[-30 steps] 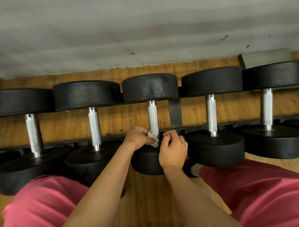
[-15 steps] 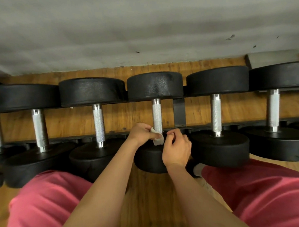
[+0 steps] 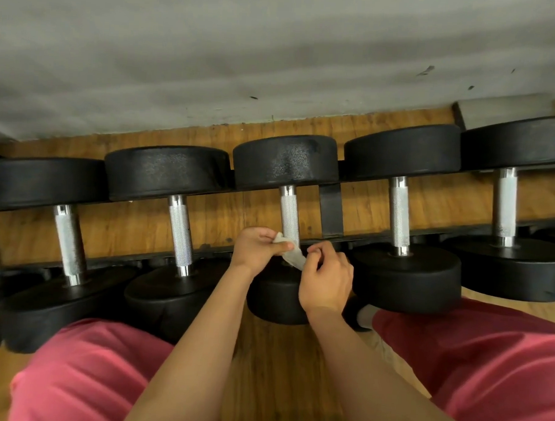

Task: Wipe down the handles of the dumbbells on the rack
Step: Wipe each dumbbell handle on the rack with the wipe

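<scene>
Several black dumbbells with knurled silver handles lie side by side on a low black rack [image 3: 331, 209]. At the near end of the middle dumbbell's handle [image 3: 289, 211], my left hand [image 3: 258, 248] pinches a small white wipe [image 3: 292, 255]. My right hand [image 3: 326, 280] holds the wipe's other end between curled fingers, just right of the handle. The wipe stretches between both hands and hides the handle's lower end. Neighbouring handles stand to the left [image 3: 180, 231] and right [image 3: 400, 212].
A grey wall [image 3: 244, 56] rises behind the rack above a strip of wooden floor [image 3: 369, 125]. My knees in pink shorts [image 3: 473, 362] frame the near side. A black rack bracket stands right of the middle handle. More dumbbells [image 3: 68, 236] run off to the left.
The view has shifted slightly, so the rack sits further right. Both hands stay at the near end of the middle handle; the wipe now hangs lower between them.
</scene>
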A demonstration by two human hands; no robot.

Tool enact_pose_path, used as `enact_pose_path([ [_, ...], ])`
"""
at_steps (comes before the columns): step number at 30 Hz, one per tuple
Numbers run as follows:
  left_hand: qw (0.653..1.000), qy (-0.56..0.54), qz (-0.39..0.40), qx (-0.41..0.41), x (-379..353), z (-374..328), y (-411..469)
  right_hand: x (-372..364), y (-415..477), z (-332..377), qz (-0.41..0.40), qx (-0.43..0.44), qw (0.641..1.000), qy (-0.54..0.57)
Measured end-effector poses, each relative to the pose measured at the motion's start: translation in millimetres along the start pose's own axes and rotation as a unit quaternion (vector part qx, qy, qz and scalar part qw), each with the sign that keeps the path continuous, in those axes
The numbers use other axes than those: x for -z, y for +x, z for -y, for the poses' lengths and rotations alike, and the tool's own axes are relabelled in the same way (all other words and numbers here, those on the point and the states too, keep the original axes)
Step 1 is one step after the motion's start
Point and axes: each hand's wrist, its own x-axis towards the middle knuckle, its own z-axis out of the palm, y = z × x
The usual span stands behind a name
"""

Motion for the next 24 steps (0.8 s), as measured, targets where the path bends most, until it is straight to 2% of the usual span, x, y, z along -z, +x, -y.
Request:
enact_pose_path([
  [5, 0.989, 0.147, 0.023, 0.01, -12.1, -18.8, 11.6, 0.3, -0.4, 0.0, 0.005, 0.001, 1.0, 0.0],
  [17, 0.998, 0.058, -0.003, -0.008, 0.5, -3.5, -0.7, 3.0, 0.0, 2.0, 0.003, 0.014, 1.0, 0.0],
  [24, 0.999, 0.046, -0.016, -0.004, -5.1, -13.1, 6.6, 4.9, 0.1, 4.8, 0.002, 0.017, 1.0, 0.0],
])
